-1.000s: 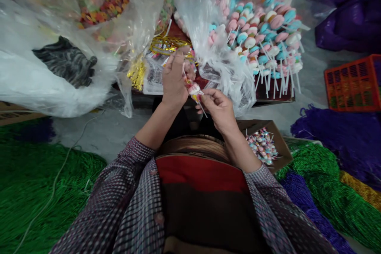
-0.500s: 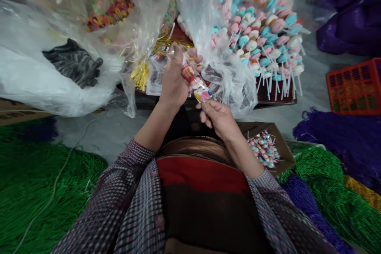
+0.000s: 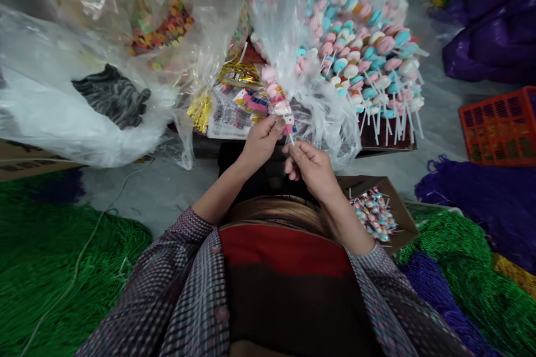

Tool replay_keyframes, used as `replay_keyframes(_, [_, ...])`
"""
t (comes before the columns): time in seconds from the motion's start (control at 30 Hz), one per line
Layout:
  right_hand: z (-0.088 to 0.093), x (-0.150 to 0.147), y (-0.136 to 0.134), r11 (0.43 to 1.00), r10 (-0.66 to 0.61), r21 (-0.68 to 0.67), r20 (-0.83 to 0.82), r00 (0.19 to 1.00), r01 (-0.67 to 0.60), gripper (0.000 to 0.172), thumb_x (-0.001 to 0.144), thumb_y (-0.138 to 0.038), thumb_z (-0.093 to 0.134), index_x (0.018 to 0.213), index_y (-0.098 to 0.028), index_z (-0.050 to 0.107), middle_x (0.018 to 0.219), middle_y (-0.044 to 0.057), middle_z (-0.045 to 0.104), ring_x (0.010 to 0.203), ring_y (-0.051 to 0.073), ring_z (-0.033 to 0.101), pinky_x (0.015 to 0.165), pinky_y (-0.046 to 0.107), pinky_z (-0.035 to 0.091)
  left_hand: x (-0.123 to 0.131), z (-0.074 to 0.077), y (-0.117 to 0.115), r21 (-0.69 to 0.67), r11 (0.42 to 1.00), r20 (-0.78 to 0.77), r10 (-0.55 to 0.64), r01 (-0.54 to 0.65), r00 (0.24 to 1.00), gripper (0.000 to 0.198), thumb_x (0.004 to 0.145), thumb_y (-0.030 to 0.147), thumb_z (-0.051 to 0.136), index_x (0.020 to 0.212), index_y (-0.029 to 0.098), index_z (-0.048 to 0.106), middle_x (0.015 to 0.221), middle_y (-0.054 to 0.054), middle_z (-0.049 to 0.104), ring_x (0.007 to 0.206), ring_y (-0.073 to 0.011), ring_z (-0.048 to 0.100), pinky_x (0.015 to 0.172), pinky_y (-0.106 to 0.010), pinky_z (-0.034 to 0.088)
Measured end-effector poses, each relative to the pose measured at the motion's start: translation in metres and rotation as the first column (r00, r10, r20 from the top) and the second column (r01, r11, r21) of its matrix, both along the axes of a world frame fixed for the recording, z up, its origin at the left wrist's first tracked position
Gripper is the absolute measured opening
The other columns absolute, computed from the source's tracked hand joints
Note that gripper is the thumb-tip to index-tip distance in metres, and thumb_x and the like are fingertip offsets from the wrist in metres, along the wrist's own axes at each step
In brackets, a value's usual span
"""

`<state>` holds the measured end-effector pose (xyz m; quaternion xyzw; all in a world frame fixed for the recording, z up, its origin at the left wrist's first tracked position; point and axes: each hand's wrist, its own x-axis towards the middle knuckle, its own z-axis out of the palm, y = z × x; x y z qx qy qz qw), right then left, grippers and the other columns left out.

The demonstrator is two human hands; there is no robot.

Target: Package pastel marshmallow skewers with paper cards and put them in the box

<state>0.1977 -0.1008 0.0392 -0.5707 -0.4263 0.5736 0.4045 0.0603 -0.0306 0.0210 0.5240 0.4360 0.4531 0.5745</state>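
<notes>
A wrapped marshmallow lollipop (image 3: 274, 91), pink and white in a printed clear sleeve, points away from me over the table's front edge. My left hand (image 3: 263, 142) is closed on the lower end of its wrapper. The white stick sits pinched between the thumb and fingers of my right hand (image 3: 310, 164). Just beyond my left hand lie flat printed wrappers (image 3: 240, 100) and gold twist ties (image 3: 238, 73). To the right is a heap of unwrapped marshmallow lollipops (image 3: 372, 61) in pink, blue and white, sticks facing me, partly under clear plastic.
Clear bags of ring-shaped candies (image 3: 165, 22) fill the back left, near a crumpled black-grey piece (image 3: 113, 95). A cardboard box (image 3: 404, 217) of wrapped lollipops stands by my right forearm. Green cord bundles (image 3: 62, 268) cover the left floor; an orange crate (image 3: 500, 128) stands right.
My left hand has come down from the sleeve's upper part to its lower end and closed there. The lollipop now stands in view above it. My right hand has stayed at the stick end.
</notes>
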Motion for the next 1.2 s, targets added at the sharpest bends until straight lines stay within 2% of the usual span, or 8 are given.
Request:
replay_keyframes(0.1, [-0.002, -0.003, 0.002, 0.999, -0.036, 0.014, 0.005, 0.999, 0.036, 0.051, 0.084, -0.071, 0.064, 0.09, -0.02, 0.067, 0.053, -0.008, 0.06, 0.038, 0.005, 0.05, 0.038, 0.017, 0.035, -0.001, -0.004, -0.004, 0.005, 0.999, -0.025, -0.046, 0.046, 0.999, 0.033, 0.092, 0.041, 0.07, 0.069, 0.02, 0.058, 0.063, 0.005, 0.051, 0.064, -0.0112, 0.046, 0.067, -0.026, 0.037])
replay_keyframes(0.33, [-0.004, -0.008, 0.003, 0.999, -0.027, 0.022, -0.006, 1.0, 0.027, 0.049, 0.085, -0.07, 0.065, 0.086, -0.021, 0.063, 0.052, -0.008, 0.059, 0.037, 0.005, 0.048, 0.039, 0.018, 0.035, 0.0, -0.003, 0.001, -0.198, 0.971, 0.451, -0.033, 0.136, 0.892, 0.041, 0.095, 0.06, 0.06, 0.109, 0.023, 0.067, 0.101, -0.006, 0.073, 0.096, -0.0187, 0.07, 0.082, -0.032, 0.055])
replay_keyframes(0.57, [-0.006, -0.008, 0.001, 1.0, 0.007, 0.01, -0.031, 0.999, -0.007, 0.049, 0.085, -0.07, 0.065, 0.087, -0.021, 0.064, 0.053, -0.009, 0.06, 0.037, 0.005, 0.048, 0.039, 0.018, 0.034, 0.008, 0.016, 0.005, -0.356, 0.916, 0.532, 0.037, 0.184, 0.846, 0.031, 0.086, 0.032, 0.079, 0.112, 0.02, 0.066, 0.064, 0.006, 0.056, 0.067, -0.0104, 0.063, 0.064, -0.022, 0.049])
replay_keyframes(0.77, [-0.006, -0.009, 0.001, 1.0, 0.023, 0.01, 0.01, 1.0, -0.023, 0.055, 0.083, -0.075, 0.063, 0.083, -0.02, 0.065, 0.053, -0.007, 0.06, 0.038, 0.005, 0.048, 0.039, 0.018, 0.036, 0.007, 0.014, 0.001, -0.416, 0.877, 0.509, 0.008, 0.238, 0.861, 0.022, 0.09, 0.038, 0.075, 0.099, 0.019, 0.07, 0.055, 0.008, 0.044, 0.06, -0.0096, 0.056, 0.056, -0.022, 0.042])
replay_keyframes(0.9, [0.01, 0.006, 0.006, 0.982, 0.171, 0.054, 0.137, 0.976, -0.179, 0.053, 0.085, -0.072, 0.065, 0.075, -0.02, 0.067, 0.055, -0.004, 0.063, 0.043, 0.007, 0.053, 0.044, 0.021, 0.043, -0.005, 0.016, 0.002, -0.361, 0.9, 0.48, -0.045, 0.245, 0.876, 0.028, 0.092, 0.047, 0.071, 0.09, 0.019, 0.07, 0.053, 0.008, 0.039, 0.053, -0.0085, 0.05, 0.056, -0.023, 0.045])
replay_keyframes(0.97, [0.019, 0.017, 0.012, 0.984, 0.099, 0.133, 0.16, 0.982, -0.121, 0.047, 0.087, -0.067, 0.066, 0.08, -0.021, 0.071, 0.058, -0.002, 0.065, 0.047, 0.008, 0.055, 0.048, 0.023, 0.045, -0.01, 0.02, -0.001, -0.325, 0.903, 0.485, -0.097, 0.282, 0.869, 0.033, 0.091, 0.05, 0.072, 0.082, 0.019, 0.067, 0.05, 0.01, 0.033, 0.047, -0.0069, 0.043, 0.057, -0.024, 0.047])
replay_keyframes(1.07, [0.028, 0.025, 0.025, 0.965, -0.064, 0.259, 0.061, 0.996, 0.046, 0.044, 0.083, -0.066, 0.072, 0.101, -0.026, 0.073, 0.077, 0.001, 0.073, 0.066, 0.015, 0.067, 0.058, 0.028, 0.054, -0.011, 0.027, -0.014, -0.296, 0.803, 0.569, -0.287, 0.517, 0.771, 0.045, 0.08, 0.06, 0.079, 0.07, 0.02, 0.06, 0.045, 0.011, 0.027, 0.04, -0.0065, 0.033, 0.055, -0.028, 0.048])
replay_keyframes(1.2, [0.026, 0.015, 0.036, 0.97, 0.058, 0.241, -0.122, 0.991, -0.027, 0.063, 0.076, -0.079, 0.066, 0.116, -0.03, 0.066, 0.104, 0.008, 0.075, 0.102, 0.026, 0.074, 0.077, 0.043, 0.063, -0.002, 0.032, -0.035, -0.215, 0.541, 0.721, -0.473, 0.813, 0.506, 0.056, 0.072, 0.071, 0.078, 0.065, 0.023, 0.05, 0.043, 0.012, 0.022, 0.036, -0.0072, 0.026, 0.048, -0.03, 0.047])
